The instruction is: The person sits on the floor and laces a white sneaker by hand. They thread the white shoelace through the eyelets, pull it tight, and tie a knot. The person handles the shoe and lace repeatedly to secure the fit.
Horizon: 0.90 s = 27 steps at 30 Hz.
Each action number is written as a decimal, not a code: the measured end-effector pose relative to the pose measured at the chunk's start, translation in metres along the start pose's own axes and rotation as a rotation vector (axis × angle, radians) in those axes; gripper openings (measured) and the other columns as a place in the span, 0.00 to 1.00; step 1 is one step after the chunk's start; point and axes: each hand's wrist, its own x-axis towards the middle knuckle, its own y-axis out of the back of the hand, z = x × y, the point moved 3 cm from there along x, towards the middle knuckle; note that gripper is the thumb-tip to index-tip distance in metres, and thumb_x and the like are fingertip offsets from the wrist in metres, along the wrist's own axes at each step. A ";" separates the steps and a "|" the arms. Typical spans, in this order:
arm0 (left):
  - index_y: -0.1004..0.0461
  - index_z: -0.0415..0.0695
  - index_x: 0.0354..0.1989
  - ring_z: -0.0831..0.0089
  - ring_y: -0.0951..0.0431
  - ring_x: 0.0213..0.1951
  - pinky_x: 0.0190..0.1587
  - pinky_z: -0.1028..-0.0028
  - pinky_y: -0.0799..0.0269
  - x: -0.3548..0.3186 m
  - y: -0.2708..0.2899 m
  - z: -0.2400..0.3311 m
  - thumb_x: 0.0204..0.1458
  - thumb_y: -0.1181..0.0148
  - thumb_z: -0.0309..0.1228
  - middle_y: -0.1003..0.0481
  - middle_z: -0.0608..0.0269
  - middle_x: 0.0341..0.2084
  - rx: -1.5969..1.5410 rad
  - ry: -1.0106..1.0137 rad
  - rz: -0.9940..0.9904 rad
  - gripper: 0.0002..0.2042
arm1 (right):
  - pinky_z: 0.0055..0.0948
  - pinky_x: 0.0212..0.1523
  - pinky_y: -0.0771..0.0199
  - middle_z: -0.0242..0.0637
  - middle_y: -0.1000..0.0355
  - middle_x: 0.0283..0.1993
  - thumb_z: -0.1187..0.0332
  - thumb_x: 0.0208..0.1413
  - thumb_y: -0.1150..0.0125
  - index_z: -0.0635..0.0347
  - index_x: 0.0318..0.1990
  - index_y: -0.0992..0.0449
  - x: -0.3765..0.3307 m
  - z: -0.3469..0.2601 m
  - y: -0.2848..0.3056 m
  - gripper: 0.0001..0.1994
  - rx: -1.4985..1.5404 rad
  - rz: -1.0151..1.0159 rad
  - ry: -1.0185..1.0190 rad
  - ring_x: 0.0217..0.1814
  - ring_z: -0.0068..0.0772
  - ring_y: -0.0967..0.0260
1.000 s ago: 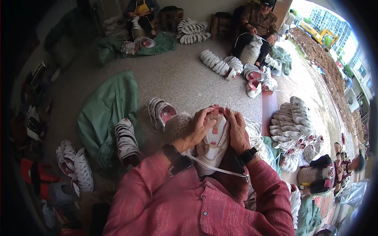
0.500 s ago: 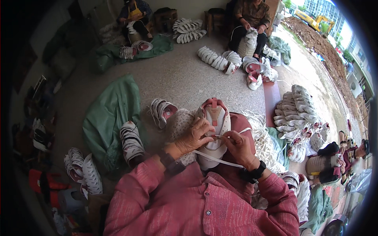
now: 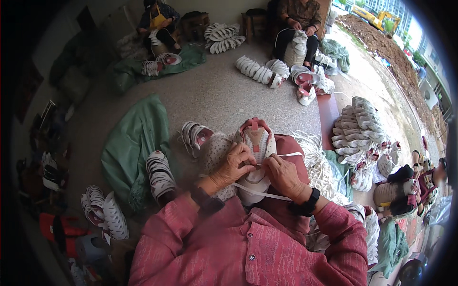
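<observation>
A white shoe upper (image 3: 256, 139) with a reddish-pink lining and heel tab lies over my lap, its toe toward me. At its lacing opening, my left hand (image 3: 234, 164) and my right hand (image 3: 285, 177) meet with fingertips nearly touching. Both are closed in a pinch on a white shoelace, of which only a bit shows between the fingers. One loose length of the shoelace (image 3: 272, 195) runs across the toe below my hands. Another end sticks out to the right above my right hand. The exact eyelet at my fingertips is hidden.
A heap of white laces (image 3: 312, 159) lies to my right, beside stacked shoe uppers (image 3: 358, 126). On the left are a green sack (image 3: 138, 138) and nested uppers (image 3: 161, 172). Two people sit working at the back; another is at the far right.
My right hand has come closer to my left, so the short stretch of lace between them has shrunk. The whole view has shifted slightly.
</observation>
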 end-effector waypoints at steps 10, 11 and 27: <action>0.21 0.43 0.32 0.67 0.31 0.45 0.52 0.69 0.35 0.000 0.001 0.001 0.41 0.26 0.26 0.33 0.65 0.36 0.007 -0.014 0.014 0.10 | 0.40 0.28 0.29 0.39 0.32 0.34 0.70 0.58 0.41 0.58 0.39 0.30 -0.003 0.001 -0.003 0.06 0.044 0.005 -0.007 0.30 0.45 0.27; 0.21 0.43 0.32 0.67 0.31 0.45 0.52 0.69 0.35 0.000 0.002 0.001 0.41 0.26 0.26 0.33 0.65 0.36 0.007 -0.011 0.012 0.10 | 0.40 0.28 0.29 0.39 0.32 0.34 0.70 0.58 0.41 0.58 0.39 0.30 -0.002 0.001 -0.004 0.05 0.040 0.010 -0.007 0.30 0.45 0.27; 0.20 0.45 0.35 0.68 0.32 0.44 0.50 0.70 0.34 0.002 0.004 0.007 0.44 0.28 0.27 0.34 0.67 0.35 0.005 -0.018 0.020 0.09 | 0.40 0.29 0.26 0.40 0.31 0.35 0.71 0.58 0.41 0.59 0.41 0.31 0.001 -0.008 -0.004 0.07 0.170 -0.096 0.036 0.33 0.46 0.26</action>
